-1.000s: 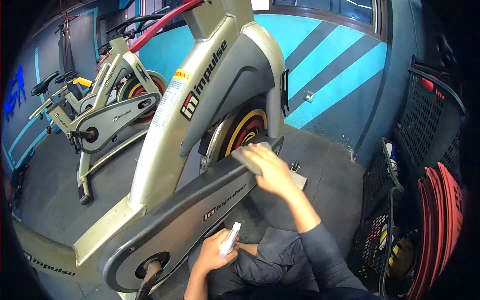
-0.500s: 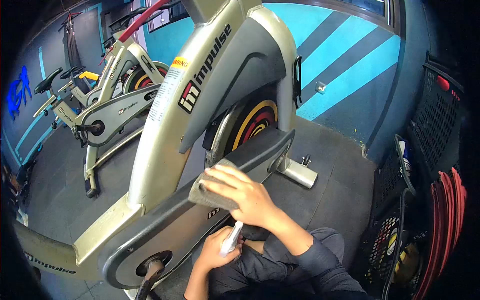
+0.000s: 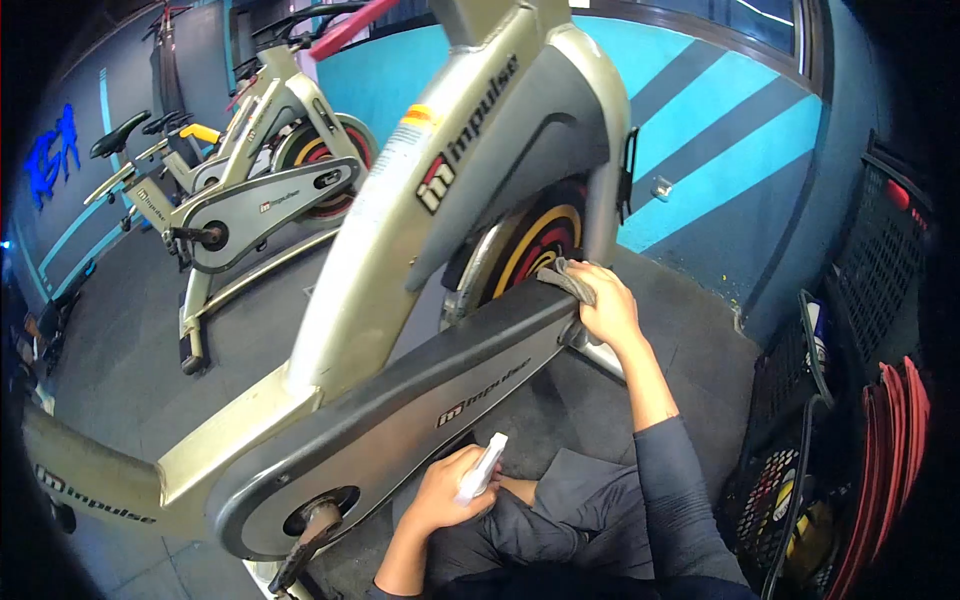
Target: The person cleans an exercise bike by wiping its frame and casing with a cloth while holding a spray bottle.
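My right hand (image 3: 610, 308) presses a grey cloth (image 3: 566, 281) onto the far end of the black top edge of the exercise bike's chain guard (image 3: 420, 355). Its fingers are bent over the cloth. Low in front of my lap, my left hand (image 3: 448, 492) is closed around a white spray bottle (image 3: 484, 468), whose light upper part sticks out above the fist. The bottle's lower part is hidden by the hand. Just beyond the cloth is the bike's flywheel (image 3: 535, 245), with red and yellow rings. A pedal crank (image 3: 318, 522) shows at the near end of the guard.
More exercise bikes (image 3: 265, 205) stand at the left on dark floor tiles. Close on my right are black mesh baskets (image 3: 775, 500) with items inside and a stack of red mats (image 3: 893, 470). A blue and grey wall (image 3: 720, 150) rises behind the bike.
My right hand has slid the cloth away from me and rightward along the guard to its far end. My left hand stays low with the bottle. The view has shifted slightly.
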Tool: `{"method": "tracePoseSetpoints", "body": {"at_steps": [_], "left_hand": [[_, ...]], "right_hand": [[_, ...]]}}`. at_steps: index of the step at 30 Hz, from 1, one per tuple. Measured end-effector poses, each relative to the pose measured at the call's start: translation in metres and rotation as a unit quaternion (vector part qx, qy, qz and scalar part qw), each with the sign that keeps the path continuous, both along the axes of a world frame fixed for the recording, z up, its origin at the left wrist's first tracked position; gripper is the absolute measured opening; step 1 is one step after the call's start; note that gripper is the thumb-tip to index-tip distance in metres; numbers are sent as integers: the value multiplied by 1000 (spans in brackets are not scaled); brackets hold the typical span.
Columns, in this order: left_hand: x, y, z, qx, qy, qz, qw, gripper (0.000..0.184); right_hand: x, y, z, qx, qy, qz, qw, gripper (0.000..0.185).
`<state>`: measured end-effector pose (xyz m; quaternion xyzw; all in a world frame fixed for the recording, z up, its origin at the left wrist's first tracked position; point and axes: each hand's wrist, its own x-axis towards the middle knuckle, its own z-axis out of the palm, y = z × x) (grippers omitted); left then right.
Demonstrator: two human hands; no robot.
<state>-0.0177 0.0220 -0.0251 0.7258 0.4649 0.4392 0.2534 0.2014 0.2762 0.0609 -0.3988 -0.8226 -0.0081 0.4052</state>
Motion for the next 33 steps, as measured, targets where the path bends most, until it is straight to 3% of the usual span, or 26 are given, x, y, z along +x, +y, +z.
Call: {"method": "tracePoseSetpoints", "body": {"at_steps": [3, 6, 10, 12, 16, 19, 22, 27, 29, 33], "left_hand": [[2, -4, 6, -14, -16, -4, 1000, 33], [5, -3, 4, -34, -29, -12, 999, 33], [7, -5, 9, -34, -4, 0, 999, 32], [6, -7, 4, -37, -3, 8, 999, 32], [0, -5, -5, -31, -18, -4, 999, 34], [2, -3, -1, 6, 55, 24, 998, 33], [4, -2, 8, -40, 1, 8, 999, 33], [3, 1, 8, -18, 25, -5, 1000, 35], [4, 0, 6, -20, 23, -2, 1000, 35], [5, -3, 8, -10, 5, -2, 1000, 34]], "right_hand": [[-15, -36, 18, 10, -90, -36, 995, 60], [-46, -82, 35, 28, -131, 47, 990, 62], [-99, -151, 48, 30, -130, 180, 975, 67], [-118, -174, 47, 85, -80, 257, 959, 66], [-123, -183, 47, 71, -64, 282, 955, 66], [-110, -168, 44, 51, -68, 295, 952, 69], [-89, -140, 29, 73, -63, 204, 974, 76], [-36, -58, -16, 139, -6, 53, 989, 67], [-15, -40, -18, 73, 1, -11, 997, 61], [3, -19, -14, 10, 22, -12, 1000, 61]]}}
